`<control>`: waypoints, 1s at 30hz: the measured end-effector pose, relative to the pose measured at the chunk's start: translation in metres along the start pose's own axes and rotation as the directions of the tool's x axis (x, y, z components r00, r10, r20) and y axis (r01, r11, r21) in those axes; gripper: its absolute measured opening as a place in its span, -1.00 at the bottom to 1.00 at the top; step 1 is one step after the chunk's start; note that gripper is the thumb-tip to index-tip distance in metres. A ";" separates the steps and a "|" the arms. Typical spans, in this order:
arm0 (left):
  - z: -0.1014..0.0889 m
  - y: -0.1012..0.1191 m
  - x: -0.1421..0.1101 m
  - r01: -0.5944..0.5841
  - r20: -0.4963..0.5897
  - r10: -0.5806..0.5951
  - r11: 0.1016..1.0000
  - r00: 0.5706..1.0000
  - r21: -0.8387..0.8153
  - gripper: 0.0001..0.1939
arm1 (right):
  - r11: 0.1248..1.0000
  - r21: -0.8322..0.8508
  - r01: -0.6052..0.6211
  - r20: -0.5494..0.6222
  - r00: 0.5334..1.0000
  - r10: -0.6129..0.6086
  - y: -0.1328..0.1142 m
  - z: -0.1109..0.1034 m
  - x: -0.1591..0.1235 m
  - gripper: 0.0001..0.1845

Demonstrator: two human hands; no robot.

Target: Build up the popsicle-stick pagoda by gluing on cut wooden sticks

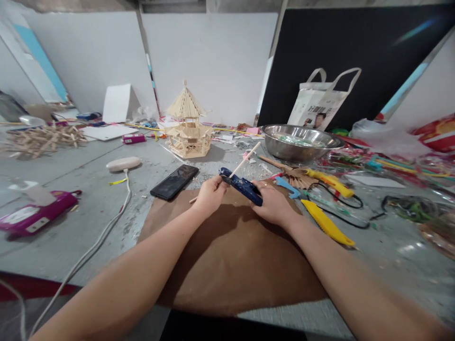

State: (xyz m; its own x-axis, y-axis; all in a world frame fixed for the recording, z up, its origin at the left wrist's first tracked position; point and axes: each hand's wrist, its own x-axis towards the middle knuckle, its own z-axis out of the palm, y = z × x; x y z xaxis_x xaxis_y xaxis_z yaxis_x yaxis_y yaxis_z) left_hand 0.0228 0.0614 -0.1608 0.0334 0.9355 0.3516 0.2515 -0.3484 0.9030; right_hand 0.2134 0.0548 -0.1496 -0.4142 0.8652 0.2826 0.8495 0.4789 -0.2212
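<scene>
Over the brown mat [245, 274], my left hand [211, 193] is closed with its fingertips pinching a thin wooden stick [245, 160]. The stick slants up to the right, and its lower part is hidden at the fingers. A short piece of wood [193, 200] shows beside this hand; whether it belongs to the same stick, I cannot tell. My right hand [272, 201] is wrapped round blue-handled cutters [245, 188], whose dark head meets the stick by my left fingertips. A pagoda model made of wooden sticks [188, 125] stands upright beyond both hands.
A black phone [174, 182] lies left of the mat, near a white cable [110, 220]. To the right are a yellow-handled saw [325, 222], a yellow corded tool [332, 183] and a steel basin [302, 147]. Loose sticks [42, 139] are piled far left.
</scene>
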 end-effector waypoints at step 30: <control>-0.003 0.002 0.001 -0.018 0.016 0.018 0.998 1.000 0.054 -0.80 | 0.997 -0.067 -0.035 0.062 0.997 0.040 -0.007 -0.009 0.000 -0.43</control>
State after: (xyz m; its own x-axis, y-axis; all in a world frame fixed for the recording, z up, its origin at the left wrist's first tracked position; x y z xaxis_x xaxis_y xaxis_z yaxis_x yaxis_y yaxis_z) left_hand 0.0209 0.0619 -0.1578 0.0537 0.9301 0.3633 0.3023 -0.3619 0.8818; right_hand 0.2103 0.0504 -0.1394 -0.3997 0.8910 0.2152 0.8836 0.4370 -0.1682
